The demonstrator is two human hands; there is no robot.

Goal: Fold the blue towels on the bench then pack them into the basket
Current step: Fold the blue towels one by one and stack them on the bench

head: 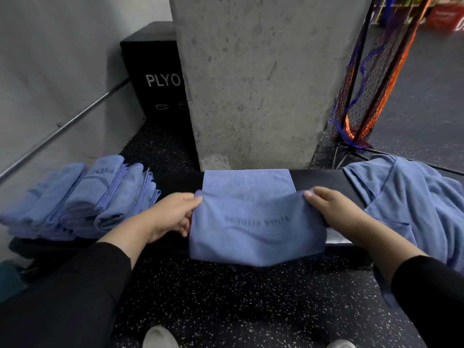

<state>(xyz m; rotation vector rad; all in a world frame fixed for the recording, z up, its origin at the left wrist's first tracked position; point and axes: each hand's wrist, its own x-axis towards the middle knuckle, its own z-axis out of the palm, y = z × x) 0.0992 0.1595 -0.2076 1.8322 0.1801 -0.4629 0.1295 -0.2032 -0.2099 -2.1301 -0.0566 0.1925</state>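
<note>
Directly ahead of you rises a bare concrete pillar [253,81], its surface pitted and stained, its foot meeting the floor just behind the far edge of the work surface. To its left stands a black plyo box [153,79] lettered "PLYO", partly hidden by the pillar. The grey wall [57,61] on your left carries a thin metal rail [65,128] running diagonally downward. The floor [241,305] beneath you is black rubber flecked with white. At upper right, netting [371,79] in orange, purple and black hangs beside a dark pole; beyond it lies smooth grey flooring [426,101]. Lighting is dim and even.
</note>
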